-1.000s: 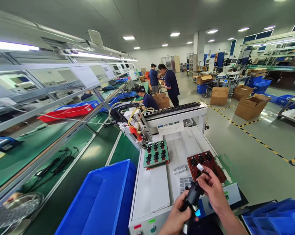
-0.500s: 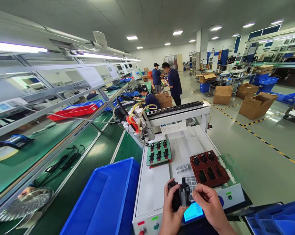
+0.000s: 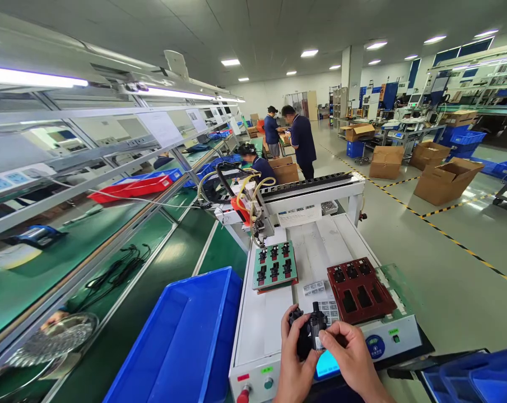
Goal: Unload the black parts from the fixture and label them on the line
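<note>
My left hand is wrapped around a small black plastic part low in the picture, over the front of a white machine table. My right hand pinches the same black part from the right side. Just beyond the hands lies a dark red fixture plate with black parts in its far pockets and open pockets nearer me. A green fixture plate with several black parts sits further back, under the machine's tool head.
A blue bin stands left of the machine, more blue bins at the lower right. A green conveyor runs along the left under shelving. Three people work further down the line. Cardboard boxes stand on the floor.
Both hands drew the black part back from the red fixture plate to the machine's front edge. The machine's tool head shifted slightly over the green plate.
</note>
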The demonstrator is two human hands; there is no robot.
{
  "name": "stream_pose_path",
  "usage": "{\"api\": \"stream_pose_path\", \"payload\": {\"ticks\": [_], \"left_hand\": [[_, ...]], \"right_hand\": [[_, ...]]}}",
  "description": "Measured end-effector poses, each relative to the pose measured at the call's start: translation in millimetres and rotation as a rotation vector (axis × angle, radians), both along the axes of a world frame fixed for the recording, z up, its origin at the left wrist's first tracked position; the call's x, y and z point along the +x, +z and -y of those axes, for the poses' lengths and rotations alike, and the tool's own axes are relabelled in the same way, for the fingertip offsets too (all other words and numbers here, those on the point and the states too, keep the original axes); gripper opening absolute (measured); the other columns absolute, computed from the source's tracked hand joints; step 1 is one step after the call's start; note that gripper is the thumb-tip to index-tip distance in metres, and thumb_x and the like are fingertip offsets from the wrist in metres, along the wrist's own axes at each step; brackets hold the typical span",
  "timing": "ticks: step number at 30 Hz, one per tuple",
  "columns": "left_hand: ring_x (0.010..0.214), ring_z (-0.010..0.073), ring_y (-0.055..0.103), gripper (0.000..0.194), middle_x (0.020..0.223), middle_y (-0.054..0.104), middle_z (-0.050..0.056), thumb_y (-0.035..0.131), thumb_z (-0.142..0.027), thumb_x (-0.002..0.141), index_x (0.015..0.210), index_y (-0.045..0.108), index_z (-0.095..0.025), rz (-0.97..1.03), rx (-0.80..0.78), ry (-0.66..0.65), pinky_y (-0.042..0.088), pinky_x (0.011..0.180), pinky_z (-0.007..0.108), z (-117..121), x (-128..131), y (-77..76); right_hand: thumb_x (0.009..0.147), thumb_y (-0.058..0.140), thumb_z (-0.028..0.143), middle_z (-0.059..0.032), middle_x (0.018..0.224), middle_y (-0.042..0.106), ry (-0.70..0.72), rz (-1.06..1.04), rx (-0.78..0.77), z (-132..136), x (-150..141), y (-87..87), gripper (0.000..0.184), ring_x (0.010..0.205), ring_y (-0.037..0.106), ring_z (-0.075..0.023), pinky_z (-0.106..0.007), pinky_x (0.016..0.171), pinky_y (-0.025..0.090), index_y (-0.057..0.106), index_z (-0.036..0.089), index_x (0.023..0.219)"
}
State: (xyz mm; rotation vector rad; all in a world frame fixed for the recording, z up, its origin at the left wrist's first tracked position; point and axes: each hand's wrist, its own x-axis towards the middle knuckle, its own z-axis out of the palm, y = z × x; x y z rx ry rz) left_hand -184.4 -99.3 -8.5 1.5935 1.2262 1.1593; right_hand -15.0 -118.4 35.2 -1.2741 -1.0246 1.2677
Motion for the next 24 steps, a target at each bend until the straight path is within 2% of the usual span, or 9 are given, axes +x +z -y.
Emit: {"api": "stream_pose_path", "payload": {"ticks": [6, 10, 12, 13, 15, 17, 21, 24], "left_hand": [[0.158, 0.0418, 0.037, 0.051, 0.165, 0.035, 0.016, 0.077, -0.032, 0.089, 0.138, 0.065, -0.028, -0.010, -0.006, -0.001, 0.045, 0.123, 0.064, 0, 2, -0.5], [0.157, 0.0418, 0.039, 0.046, 0.163, 0.039, 0.016, 0.076, -0.039, 0.091, 0.135, 0.068, -0.027, 0.006, -0.028, 0.012, 0.045, 0.123, 0.063, 1, 2, 3.3], [0.157, 0.0418, 0.040, 0.046, 0.163, 0.041, 0.015, 0.077, -0.040, 0.090, 0.134, 0.068, -0.028, 0.037, -0.043, 0.017, 0.045, 0.123, 0.062, 3, 3, 6.8], [0.156, 0.0418, 0.042, 0.048, 0.162, 0.042, 0.015, 0.079, -0.041, 0.089, 0.133, 0.068, -0.028, 0.057, -0.055, 0.019, 0.046, 0.122, 0.062, 4, 4, 9.0], [0.153, 0.0417, 0.046, 0.050, 0.160, 0.046, 0.015, 0.083, -0.043, 0.085, 0.131, 0.069, -0.029, 0.108, -0.083, 0.028, 0.048, 0.120, 0.059, 5, 7, 13.9], [0.151, 0.0411, 0.048, 0.052, 0.159, 0.046, 0.014, 0.085, -0.047, 0.083, 0.129, 0.069, -0.030, 0.170, -0.105, 0.043, 0.049, 0.119, 0.056, 6, 12, 19.0], [0.152, 0.0416, 0.047, 0.053, 0.159, 0.048, 0.013, 0.085, -0.053, 0.080, 0.126, 0.070, -0.030, 0.238, -0.099, 0.054, 0.048, 0.119, 0.053, 6, 23, 25.8], [0.153, 0.0428, 0.044, 0.051, 0.159, 0.049, 0.013, 0.084, -0.053, 0.081, 0.125, 0.070, -0.029, 0.215, -0.045, 0.054, 0.045, 0.121, 0.056, 5, 27, 24.5]], "right_hand": [[0.097, 0.067, 0.062, -0.0015, 0.066, 0.064, -0.046, 0.173, 0.098, 4, -3, 0.4, 0.051, 0.063, 0.054, -0.0169, -0.028, 0.061, 0.043, 0.071, 0.018, 0.072], [0.102, 0.066, 0.044, -0.0019, 0.067, 0.063, -0.146, 0.475, 0.379, 8, -4, -2.5, 0.038, 0.062, 0.060, -0.0178, -0.029, 0.059, 0.046, 0.071, 0.023, 0.071], [0.101, 0.068, 0.038, -0.0048, 0.076, 0.069, -0.192, 0.569, 0.464, 10, 0, -7.5, 0.021, 0.068, 0.065, -0.0204, -0.031, 0.065, 0.051, 0.077, 0.024, 0.088], [0.101, 0.069, 0.037, -0.0064, 0.084, 0.071, -0.223, 0.573, 0.456, 10, 2, -10.4, 0.016, 0.071, 0.067, -0.0212, -0.033, 0.068, 0.054, 0.077, 0.024, 0.102], [0.101, 0.069, 0.043, -0.0083, 0.097, 0.072, -0.265, 0.493, 0.355, 10, 10, -15.7, 0.034, 0.073, 0.065, -0.0210, -0.034, 0.069, 0.056, 0.070, 0.024, 0.129], [0.101, 0.068, 0.051, -0.0084, 0.105, 0.071, -0.236, 0.351, 0.217, 11, 16, -19.3, 0.050, 0.076, 0.063, -0.0203, -0.033, 0.071, 0.057, 0.061, 0.023, 0.141], [0.099, 0.067, 0.062, -0.0101, 0.119, 0.073, -0.077, 0.056, 0.048, 14, 22, -21.6, 0.054, 0.101, 0.069, -0.0255, -0.037, 0.090, 0.058, 0.063, 0.023, 0.137], [0.100, 0.063, 0.065, -0.0101, 0.110, 0.075, -0.075, -0.022, 0.037, 20, 22, -19.7, 0.048, 0.103, 0.070, -0.0277, -0.039, 0.092, 0.057, 0.070, 0.022, 0.118]]}}
